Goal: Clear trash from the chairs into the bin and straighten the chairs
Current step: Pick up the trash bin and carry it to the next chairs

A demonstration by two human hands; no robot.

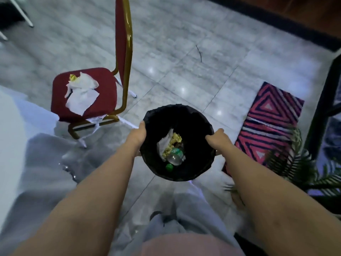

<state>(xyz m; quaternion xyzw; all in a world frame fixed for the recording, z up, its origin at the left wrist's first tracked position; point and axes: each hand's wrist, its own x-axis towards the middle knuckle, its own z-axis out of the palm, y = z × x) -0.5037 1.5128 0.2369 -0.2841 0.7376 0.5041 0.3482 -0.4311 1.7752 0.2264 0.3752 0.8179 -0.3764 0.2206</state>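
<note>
While both hands hold the bin [195,115] at centre frame, the left hand [139,134] curls over its left rim and the right hand [217,138] curls over its right rim, a two-sided grip that probably keeps the open mouth level and facing up for carrying. Inside the bin lie crumpled paper [165,143], yellowish scraps, a clear bottle [175,157] and a green cap [169,167], so part of the clearing appears done. At left of the frame stands a red chair [103,89] with a gold frame, its seat bearing white tissues [82,93] and a yellow scrap [72,77]; this trash remains to be collected. Judging from its position, the bin is held near the chair, to the chair's lower right, so that the tissues can be moved across in a short reach. A patterned pink rug [267,122] lies on the tiled floor [184,61] at right, with plant fronds [295,167] below it.
</note>
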